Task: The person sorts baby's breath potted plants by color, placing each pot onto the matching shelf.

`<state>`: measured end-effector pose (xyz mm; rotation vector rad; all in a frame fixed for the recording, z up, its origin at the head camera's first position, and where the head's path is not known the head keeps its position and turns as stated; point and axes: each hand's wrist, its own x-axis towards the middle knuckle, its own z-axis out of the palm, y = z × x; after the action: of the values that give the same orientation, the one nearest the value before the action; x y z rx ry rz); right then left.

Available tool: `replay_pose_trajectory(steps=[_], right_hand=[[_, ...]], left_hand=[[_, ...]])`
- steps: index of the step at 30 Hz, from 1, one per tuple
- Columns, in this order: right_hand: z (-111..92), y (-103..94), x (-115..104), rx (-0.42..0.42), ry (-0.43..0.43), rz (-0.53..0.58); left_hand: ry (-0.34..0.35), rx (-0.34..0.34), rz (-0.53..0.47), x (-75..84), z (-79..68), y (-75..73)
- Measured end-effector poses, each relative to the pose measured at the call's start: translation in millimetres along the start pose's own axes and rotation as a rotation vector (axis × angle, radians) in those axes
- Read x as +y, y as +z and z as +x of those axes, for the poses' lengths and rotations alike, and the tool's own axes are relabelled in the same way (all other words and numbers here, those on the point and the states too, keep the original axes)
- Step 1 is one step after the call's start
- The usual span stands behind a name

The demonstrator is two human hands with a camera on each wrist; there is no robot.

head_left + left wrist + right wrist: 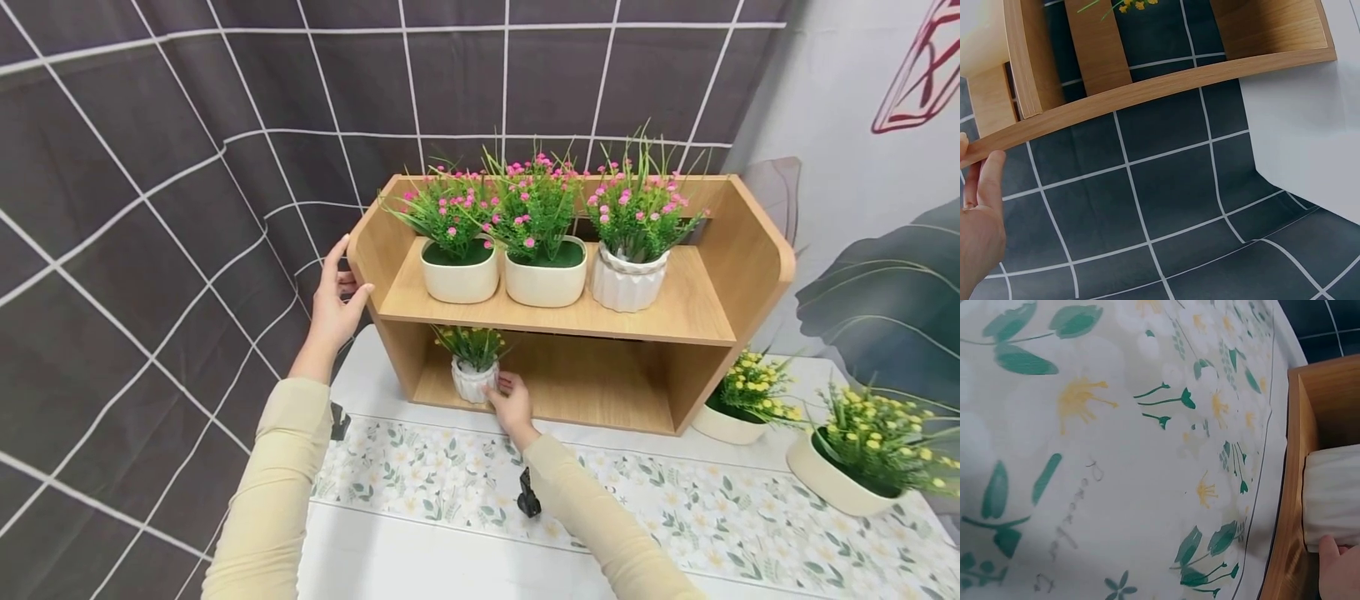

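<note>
A two-level wooden shelf (480, 317) stands on the table. My left hand (335, 304) grips its left side panel near the top front corner; in the left wrist view, fingers (990, 181) lie against the panel edge. On the lower level, at the left end, sits a small white ribbed pot (472, 382) with a yellow-flowered plant (472, 346). My right hand (514, 404) holds this pot by its right side, thumb at the front. The right wrist view shows fingertips against the white pot (1335, 494); most of that hand is outside the frame.
Two cream pots (461, 282) and a white ribbed pot (628, 283), all with pink flowers, stand on the upper level. Yellow-flowered plants in cream pots (843, 483) are on the table at right. A dark tiled-pattern curtain (187, 250) hangs left and behind. Flowered cloth (420, 475) covers the table.
</note>
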<state>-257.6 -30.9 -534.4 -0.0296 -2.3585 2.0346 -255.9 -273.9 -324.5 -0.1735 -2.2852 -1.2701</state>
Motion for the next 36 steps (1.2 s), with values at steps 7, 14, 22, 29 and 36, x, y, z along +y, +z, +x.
replay_pose_trajectory(steps=[7,14,22,29,36], right_hand=[[-6.6,-7.1,1.9,-0.016,-0.058,0.012],[-19.6,-16.9,4.0,-0.026,-0.072,0.047],[-40.1,-37.5,0.6,-0.097,-0.149,-0.007],[-55.7,-62.8,-7.6,-0.088,-0.186,-0.030],[-69.2,-88.1,-5.5,-0.061,-0.227,-0.131]], left_hand=[[-0.002,0.003,-0.002,-0.2,1.2,0.4],[0.001,0.017,0.010,-0.5,0.2,-0.1],[0.002,0.016,0.022,-0.7,-0.6,-1.0],[-0.005,0.019,0.030,1.5,-0.6,-0.7],[-0.013,0.011,0.009,1.6,-1.9,1.0]])
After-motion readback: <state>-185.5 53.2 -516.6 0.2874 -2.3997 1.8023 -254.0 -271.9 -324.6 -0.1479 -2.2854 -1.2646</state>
